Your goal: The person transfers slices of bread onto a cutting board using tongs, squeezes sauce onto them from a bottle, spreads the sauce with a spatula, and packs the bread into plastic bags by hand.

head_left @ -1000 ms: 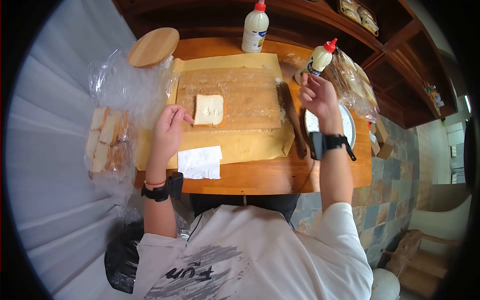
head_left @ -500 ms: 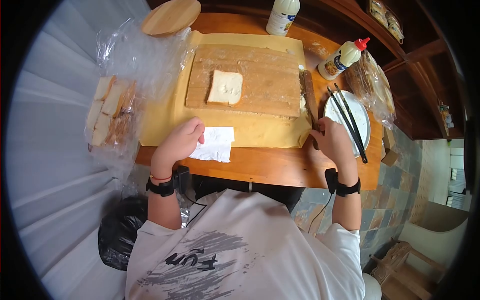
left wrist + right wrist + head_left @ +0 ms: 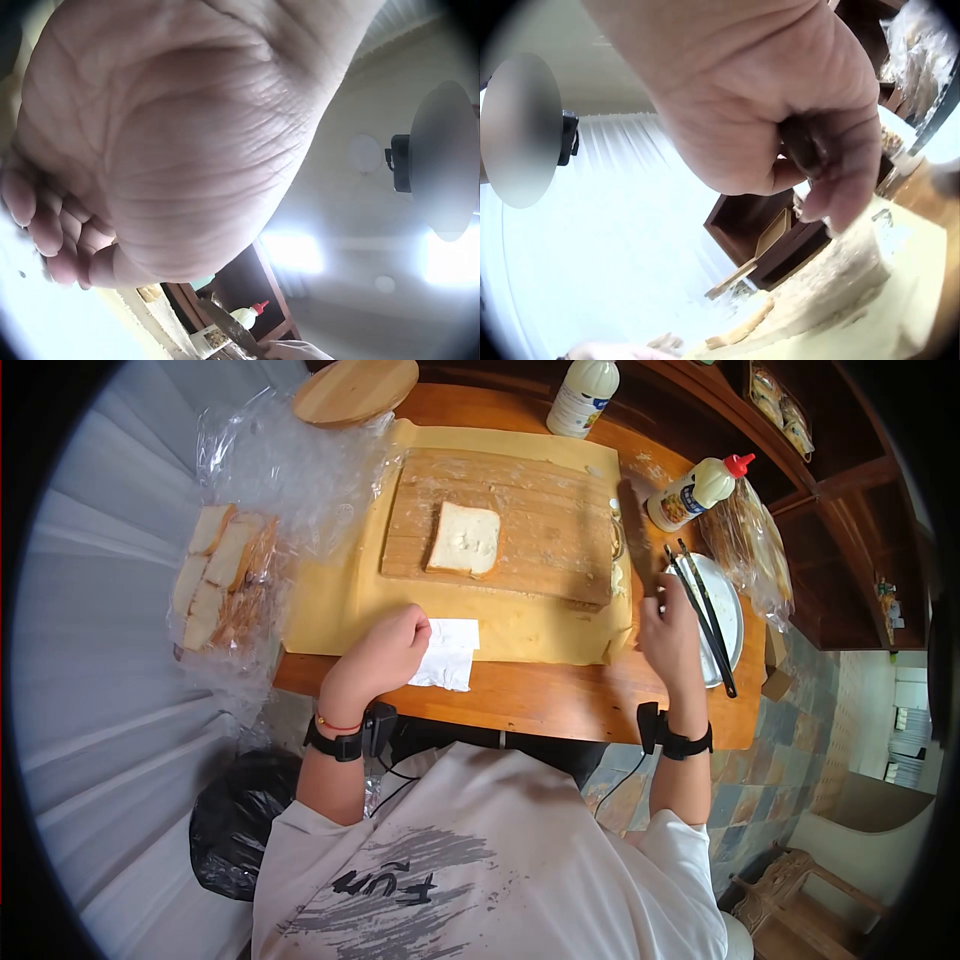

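My right hand point(image 3: 672, 640) grips the handle of a long knife point(image 3: 634, 535) at the right of the board, blade pointing away from me. The dark handle end point(image 3: 801, 146) shows inside my curled fingers in the right wrist view. A slice of white bread point(image 3: 466, 540) lies on the wooden cutting board point(image 3: 550, 530). Loosely curled and holding nothing visible, my left hand point(image 3: 382, 658) is beside the folded white paper point(image 3: 450, 653) at the board's near side. In the left wrist view its fingers point(image 3: 64, 240) bend inward, and the knife blade point(image 3: 229, 326) appears beyond.
Bagged bread pieces point(image 3: 212, 575) lie at the left, near a round wooden board point(image 3: 355, 390). Two sauce bottles, one red-capped point(image 3: 695, 493), stand at the back and right. Black tongs point(image 3: 710, 625) rest across a white plate point(image 3: 732, 605); bagged bread point(image 3: 755, 550) lies behind it.
My right hand came down from near the red-capped bottle to the knife and has raised its handle. My left hand moved away from the bread towards the white paper. The head view has shifted.
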